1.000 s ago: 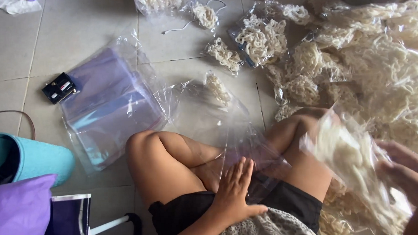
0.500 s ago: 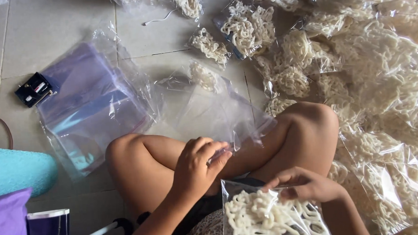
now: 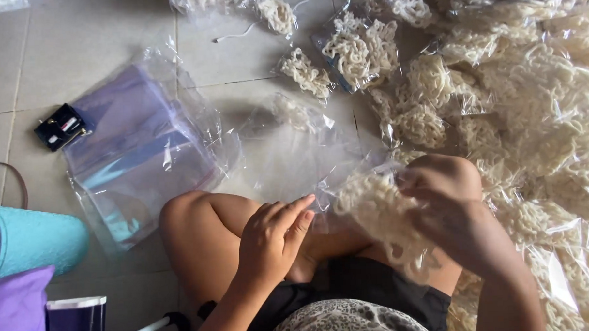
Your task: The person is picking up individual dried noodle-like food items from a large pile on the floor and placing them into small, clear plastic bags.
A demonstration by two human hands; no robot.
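My right hand [image 3: 453,212] is closed on the top of a clear bag of pale cord loops [image 3: 381,221] over my lap, left hand [image 3: 274,241] open at its edge; load looks light, limp, film slippery—best gripped at the mouth, heap of bagged loops [image 3: 534,111] right on the tiled floor [image 3: 56,56].

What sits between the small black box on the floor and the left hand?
In the head view, the stack of clear plastic bags lies between the small black box and the left hand, followed by the person's bare knee.
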